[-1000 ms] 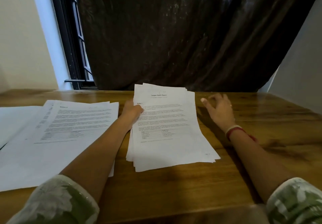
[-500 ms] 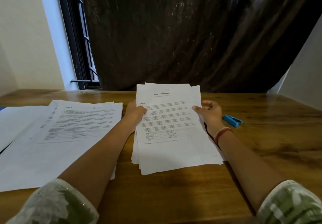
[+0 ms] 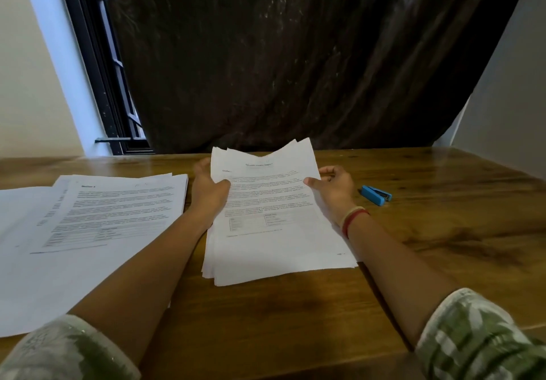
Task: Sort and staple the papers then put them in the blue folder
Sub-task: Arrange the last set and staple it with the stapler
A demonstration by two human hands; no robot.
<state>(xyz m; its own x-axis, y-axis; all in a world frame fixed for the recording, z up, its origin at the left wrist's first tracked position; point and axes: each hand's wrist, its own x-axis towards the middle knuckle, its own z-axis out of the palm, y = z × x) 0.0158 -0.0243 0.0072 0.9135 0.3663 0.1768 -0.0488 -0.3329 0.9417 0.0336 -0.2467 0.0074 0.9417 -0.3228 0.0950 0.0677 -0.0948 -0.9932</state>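
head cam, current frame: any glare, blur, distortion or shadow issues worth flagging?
Head view: the wide-angle lens tilts the window frame and walls. Head view: print on the held papers is soft and unreadable. Head view: pale sheen on the table at far right, with shadow below the papers near the front edge. Head view: the curtain is dark.

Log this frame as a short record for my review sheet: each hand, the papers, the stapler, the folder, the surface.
left hand: grips the left edge of the middle stack
right hand: grips its right edge
middle stack: far edge buckled between the hands
left stack: flat on the table, no hand on it
stapler: blue, right of the right hand, apart from it
blue folder: not visible
table: wooden
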